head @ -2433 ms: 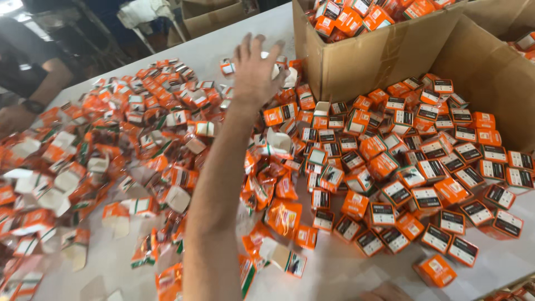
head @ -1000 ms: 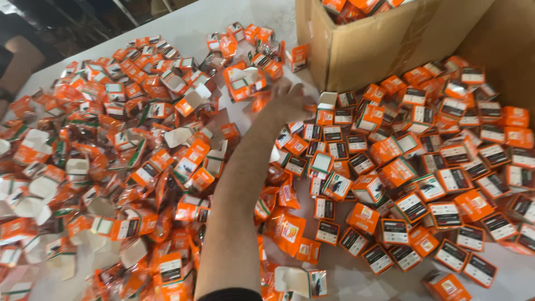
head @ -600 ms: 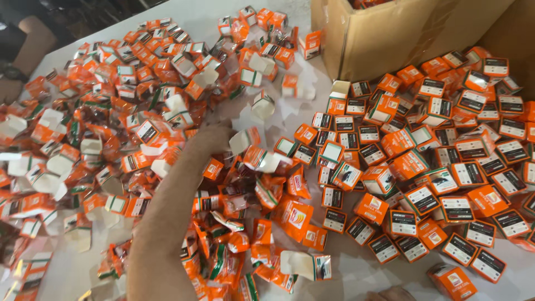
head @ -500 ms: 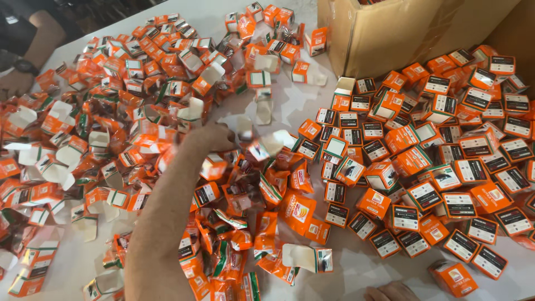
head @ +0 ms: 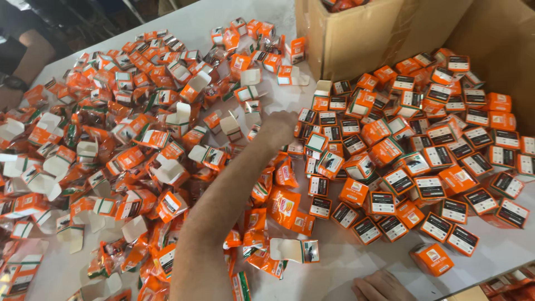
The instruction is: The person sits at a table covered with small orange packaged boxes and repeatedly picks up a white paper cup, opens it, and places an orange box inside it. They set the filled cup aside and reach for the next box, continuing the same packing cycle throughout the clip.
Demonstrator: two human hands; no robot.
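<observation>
- head view: a white table point(head: 139, 14) is strewn with small orange cartons, and the person's left arm reaches from the near edge out to the middle of it.
- the left hand point(head: 280, 124) is seen from behind the wrist, knuckles bunched; it seems curled down into the cartons, but i cannot tell whether the fingers pinch one, since they are hidden behind the back of the hand.
- the closed orange cartons point(head: 423, 150) lie packed flat just right of that hand, dark label sides up, spreading right to the table's edge; the nearest of them touch the hand's right side.
- the opened cartons with white flaps point(head: 167, 120) lie left of the hand and forearm in a loose heap, many tipped over with white insides showing; one open carton point(head: 230, 126) sits just left of the hand.
- crumpled orange pouches point(head: 283, 206) lie near the forearm's right side, closer to the viewer than the hand.
- one long open carton point(head: 294, 250) lies on its side near the front edge, between the forearm and the right hand.
- the right hand point(head: 380, 285) rests at the near edge, low right, only the knuckles in view; whether it is spread or closed i cannot tell.
- a big cardboard box point(head: 356, 42) stands at the far right, beyond the closed cartons, well beyond the left hand.
- another person's arm point(head: 28, 56) shows at the far left edge of the table.
</observation>
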